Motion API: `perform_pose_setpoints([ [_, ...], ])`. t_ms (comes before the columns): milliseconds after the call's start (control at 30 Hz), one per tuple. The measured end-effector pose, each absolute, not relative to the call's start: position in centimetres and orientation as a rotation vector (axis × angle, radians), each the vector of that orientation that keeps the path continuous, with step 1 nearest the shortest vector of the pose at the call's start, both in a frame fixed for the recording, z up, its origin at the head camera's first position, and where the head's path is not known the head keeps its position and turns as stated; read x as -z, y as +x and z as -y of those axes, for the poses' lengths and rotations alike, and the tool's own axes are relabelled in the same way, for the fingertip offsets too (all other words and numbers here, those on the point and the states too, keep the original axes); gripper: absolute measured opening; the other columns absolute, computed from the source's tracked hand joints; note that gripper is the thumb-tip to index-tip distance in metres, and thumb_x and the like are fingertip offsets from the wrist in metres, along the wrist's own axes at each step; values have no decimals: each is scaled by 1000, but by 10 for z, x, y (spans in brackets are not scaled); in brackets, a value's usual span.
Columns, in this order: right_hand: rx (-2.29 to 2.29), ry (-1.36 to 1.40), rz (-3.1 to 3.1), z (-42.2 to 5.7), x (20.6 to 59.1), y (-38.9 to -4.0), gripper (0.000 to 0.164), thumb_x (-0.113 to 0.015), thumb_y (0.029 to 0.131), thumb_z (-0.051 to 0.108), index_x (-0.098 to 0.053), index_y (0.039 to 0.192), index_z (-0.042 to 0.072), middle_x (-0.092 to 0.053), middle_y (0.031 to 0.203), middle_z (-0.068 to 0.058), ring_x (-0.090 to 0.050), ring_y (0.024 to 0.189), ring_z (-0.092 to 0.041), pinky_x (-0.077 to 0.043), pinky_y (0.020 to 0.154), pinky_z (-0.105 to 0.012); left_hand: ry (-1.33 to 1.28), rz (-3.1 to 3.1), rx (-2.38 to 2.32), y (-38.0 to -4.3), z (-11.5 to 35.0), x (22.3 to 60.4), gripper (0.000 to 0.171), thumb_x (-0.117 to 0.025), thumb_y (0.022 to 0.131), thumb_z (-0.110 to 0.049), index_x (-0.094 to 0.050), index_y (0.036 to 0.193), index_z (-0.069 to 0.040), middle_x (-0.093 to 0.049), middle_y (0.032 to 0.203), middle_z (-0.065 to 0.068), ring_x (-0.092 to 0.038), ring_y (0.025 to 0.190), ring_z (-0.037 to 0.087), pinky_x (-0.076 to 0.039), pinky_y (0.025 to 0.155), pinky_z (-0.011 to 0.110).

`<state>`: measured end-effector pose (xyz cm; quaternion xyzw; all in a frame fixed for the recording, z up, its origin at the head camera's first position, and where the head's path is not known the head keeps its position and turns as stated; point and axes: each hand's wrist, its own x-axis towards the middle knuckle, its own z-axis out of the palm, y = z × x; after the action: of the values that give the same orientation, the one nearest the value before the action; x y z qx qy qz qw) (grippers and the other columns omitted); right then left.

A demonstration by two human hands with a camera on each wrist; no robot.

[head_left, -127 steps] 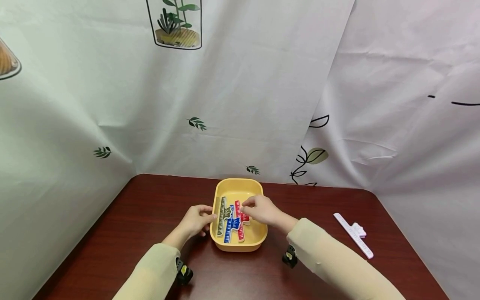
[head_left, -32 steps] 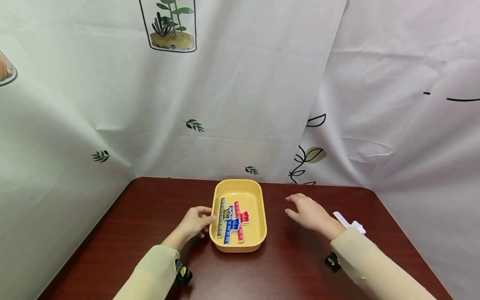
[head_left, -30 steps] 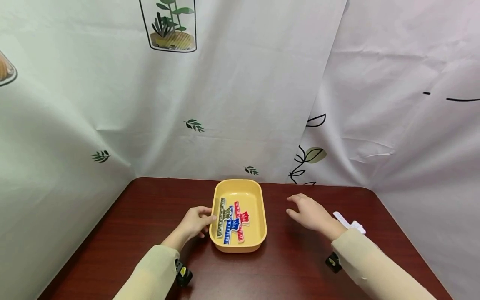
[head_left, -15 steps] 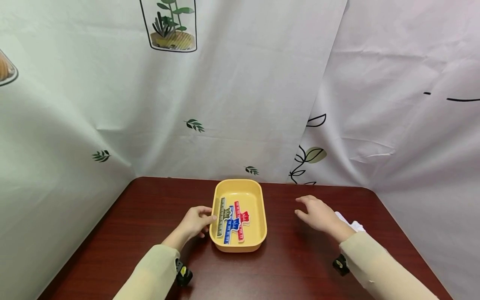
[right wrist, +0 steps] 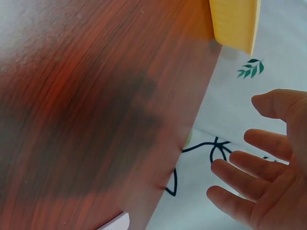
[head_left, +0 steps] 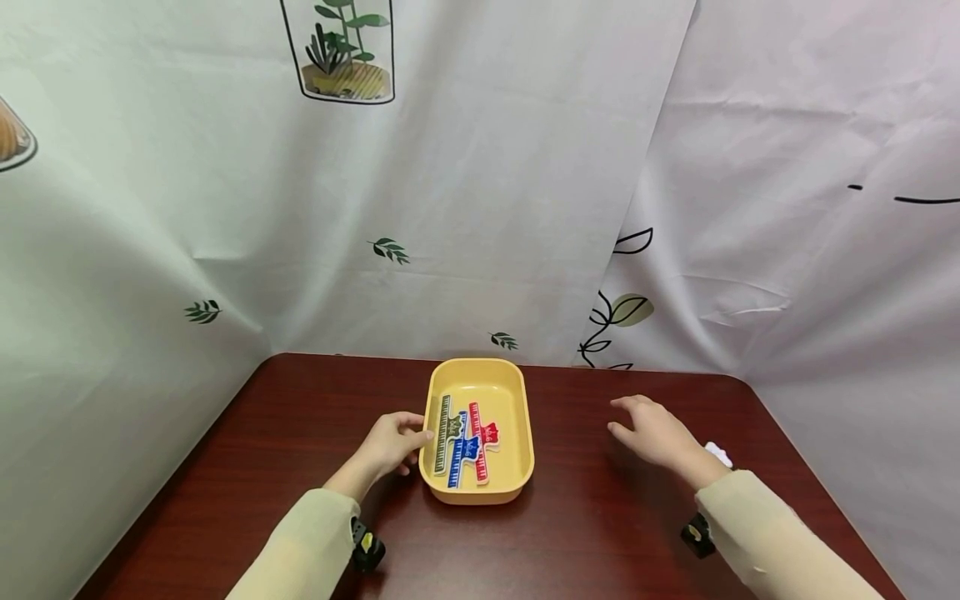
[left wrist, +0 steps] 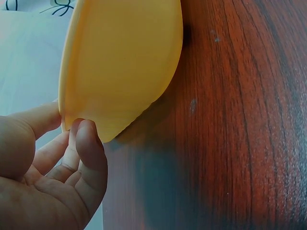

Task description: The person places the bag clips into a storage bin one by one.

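A yellow tray (head_left: pixel 480 500) stands near the far edge of the table. My left hand (head_left: pixel 390 443) pinches its left rim; the left wrist view has the fingers against the tray's wall (left wrist: pixel 129 57). Three long clips printed with piano keys lie inside: a dark green clip (head_left: pixel 442 437), a blue clip (head_left: pixel 465 450) and a red clip (head_left: pixel 480 446). My right hand (head_left: pixel 656 432) hovers over the table right of the tray, fingers spread and holding nothing. A white clip (head_left: pixel 718 454) lies mostly hidden behind the right hand and forearm; its end (right wrist: pixel 117 223) shows in the right wrist view.
The dark red wooden table (head_left: pixel 555 533) has rounded far corners. A white printed cloth (head_left: pixel 525 208) hangs behind it and along both sides. Each wrist wears a small black device (head_left: pixel 367 546).
My right hand has left the red clip in the tray and moved right, towards the white clip, and it keeps drifting right. The left hand and tray stay in place.
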<state>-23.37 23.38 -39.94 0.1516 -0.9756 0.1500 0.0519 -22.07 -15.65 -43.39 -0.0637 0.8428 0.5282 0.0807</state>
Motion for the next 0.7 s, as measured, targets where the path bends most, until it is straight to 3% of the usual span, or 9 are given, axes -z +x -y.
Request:
perform_pose_setpoints([
  [700, -491, 362, 2989, -270, 403, -229, 43, -62, 88, 21, -57, 121, -6, -59, 119, -27, -55, 111, -44, -46, 89, -56, -181, -2519, -1576, -219, 156, 432, 38, -64, 89, -14, -56, 122, 3, -59, 79, 10, -51, 53, 16, -48, 43, 28],
])
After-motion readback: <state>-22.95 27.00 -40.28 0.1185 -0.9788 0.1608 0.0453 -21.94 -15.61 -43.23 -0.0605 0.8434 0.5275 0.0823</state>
